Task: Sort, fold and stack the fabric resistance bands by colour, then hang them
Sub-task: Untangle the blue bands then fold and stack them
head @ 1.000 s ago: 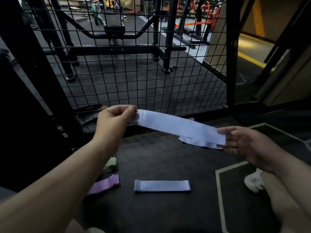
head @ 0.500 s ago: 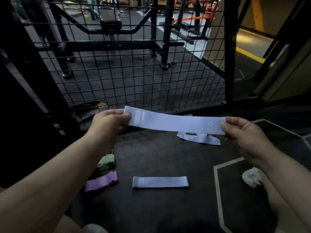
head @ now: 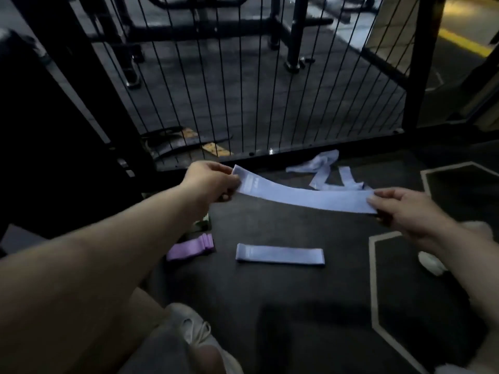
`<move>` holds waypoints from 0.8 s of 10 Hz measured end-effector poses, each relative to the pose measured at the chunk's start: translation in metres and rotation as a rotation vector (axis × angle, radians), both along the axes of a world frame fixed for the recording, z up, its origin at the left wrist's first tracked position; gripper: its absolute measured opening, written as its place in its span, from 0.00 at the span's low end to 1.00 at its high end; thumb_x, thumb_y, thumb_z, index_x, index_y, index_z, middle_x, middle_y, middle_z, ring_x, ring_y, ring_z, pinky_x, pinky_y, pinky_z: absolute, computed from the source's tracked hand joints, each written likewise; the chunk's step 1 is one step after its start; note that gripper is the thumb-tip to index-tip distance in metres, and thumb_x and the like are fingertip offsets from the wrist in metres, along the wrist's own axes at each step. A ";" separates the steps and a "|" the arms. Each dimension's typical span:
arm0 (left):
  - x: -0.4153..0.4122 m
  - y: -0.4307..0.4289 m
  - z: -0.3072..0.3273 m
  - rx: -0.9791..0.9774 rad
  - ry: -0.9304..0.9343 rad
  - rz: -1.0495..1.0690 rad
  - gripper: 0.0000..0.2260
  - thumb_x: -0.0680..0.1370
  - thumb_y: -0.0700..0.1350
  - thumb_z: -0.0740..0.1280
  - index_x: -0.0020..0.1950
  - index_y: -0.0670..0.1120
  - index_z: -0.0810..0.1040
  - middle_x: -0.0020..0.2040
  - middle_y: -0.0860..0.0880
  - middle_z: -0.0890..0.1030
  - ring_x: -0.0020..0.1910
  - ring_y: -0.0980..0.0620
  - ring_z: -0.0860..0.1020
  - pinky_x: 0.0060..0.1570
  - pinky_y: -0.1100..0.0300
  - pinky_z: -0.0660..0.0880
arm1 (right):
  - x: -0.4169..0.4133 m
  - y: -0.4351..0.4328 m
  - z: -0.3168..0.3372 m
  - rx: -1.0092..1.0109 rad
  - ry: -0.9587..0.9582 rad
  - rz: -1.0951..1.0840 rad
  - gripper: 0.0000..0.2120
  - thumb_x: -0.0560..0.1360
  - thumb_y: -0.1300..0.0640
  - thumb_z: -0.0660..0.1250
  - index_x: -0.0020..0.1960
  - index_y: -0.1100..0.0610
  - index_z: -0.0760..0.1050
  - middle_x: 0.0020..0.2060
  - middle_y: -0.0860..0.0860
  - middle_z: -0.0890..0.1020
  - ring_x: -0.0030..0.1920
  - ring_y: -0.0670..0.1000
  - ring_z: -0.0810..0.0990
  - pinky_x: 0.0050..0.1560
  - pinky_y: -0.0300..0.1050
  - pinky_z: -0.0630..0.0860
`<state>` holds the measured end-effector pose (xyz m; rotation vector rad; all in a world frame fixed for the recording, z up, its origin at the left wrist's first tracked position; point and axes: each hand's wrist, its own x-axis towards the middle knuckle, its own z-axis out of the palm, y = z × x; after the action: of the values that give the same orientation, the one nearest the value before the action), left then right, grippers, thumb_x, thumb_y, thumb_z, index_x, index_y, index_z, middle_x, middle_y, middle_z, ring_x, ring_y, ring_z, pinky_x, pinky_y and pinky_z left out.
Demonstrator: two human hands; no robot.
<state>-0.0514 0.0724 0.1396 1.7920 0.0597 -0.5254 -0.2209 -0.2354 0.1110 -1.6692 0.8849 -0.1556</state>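
A pale blue fabric band is stretched flat in the air between my hands. My left hand pinches its left end and my right hand pinches its right end. Below it on the dark floor lies a folded pale blue band. To its left sits a stack of folded purple bands, and a green stack shows just behind that, mostly hidden by my left arm. Loose pale blue bands lie tangled near the fence.
A black wire fence stands close ahead, with gym machine frames behind it. A dark cabinet fills the left. My white shoes sit on the floor at the bottom and at the right. Pale lines mark the mat.
The camera has tilted down, so the floor and my shoe are now in view. Both hands have lowered the stretched blue band a little, still held at both ends.
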 end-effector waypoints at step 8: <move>0.008 -0.030 -0.288 0.562 0.403 0.031 0.13 0.70 0.38 0.73 0.54 0.38 0.82 0.52 0.39 0.83 0.51 0.41 0.83 0.52 0.47 0.81 | 0.032 0.002 -0.250 -0.106 0.433 -0.038 0.05 0.74 0.62 0.73 0.49 0.56 0.80 0.47 0.54 0.81 0.48 0.53 0.79 0.53 0.47 0.76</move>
<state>-0.0429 0.0421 -0.1484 2.1915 0.5593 -0.9055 -0.1884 -0.2336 -0.1391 -1.8186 1.2496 0.1428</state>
